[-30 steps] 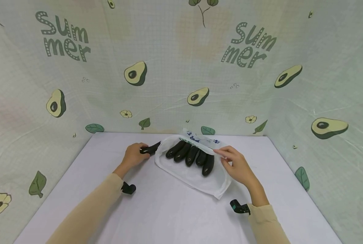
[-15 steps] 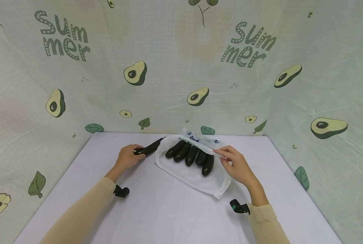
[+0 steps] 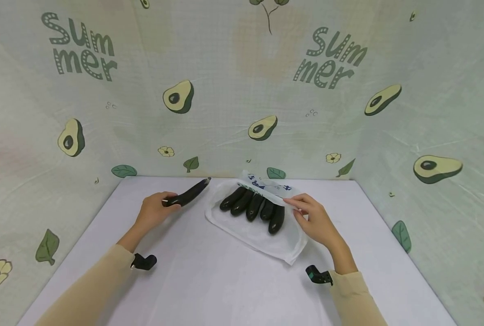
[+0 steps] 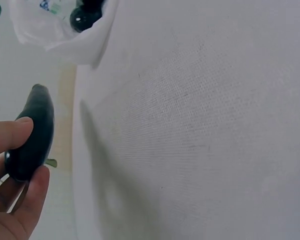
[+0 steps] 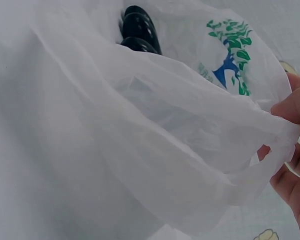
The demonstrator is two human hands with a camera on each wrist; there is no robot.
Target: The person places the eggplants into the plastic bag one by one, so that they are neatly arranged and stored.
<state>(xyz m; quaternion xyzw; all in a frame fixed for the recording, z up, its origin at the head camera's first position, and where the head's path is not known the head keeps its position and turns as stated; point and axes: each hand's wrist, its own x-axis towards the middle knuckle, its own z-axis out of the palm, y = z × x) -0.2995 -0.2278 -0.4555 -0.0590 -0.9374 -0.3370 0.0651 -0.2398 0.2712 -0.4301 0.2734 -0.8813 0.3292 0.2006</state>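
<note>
My left hand [image 3: 153,210] holds a dark eggplant [image 3: 190,194] by one end, thumb and fingers around it, its other end pointing up and right. In the left wrist view the held eggplant [image 4: 37,125] hangs above the table, apart from the bag. A white plastic bag [image 3: 258,242] with blue and green print lies in the middle, its mouth raised. Several eggplants [image 3: 253,207] lie side by side in it, their far ends hidden under the upper layer. My right hand [image 3: 315,219] pinches the bag's edge; the right wrist view shows the thumb on the plastic [image 5: 190,125].
The white table [image 3: 234,294] carries the bag in its middle. A pale cloth [image 3: 225,59] printed with avocados and leaves hangs behind and on both sides. Small black cameras [image 3: 144,261] sit on both wrists.
My left hand has moved left and toward me with the eggplant, whose far end has come away from behind the bag's edge. The right hand keeps its pinch on the bag.
</note>
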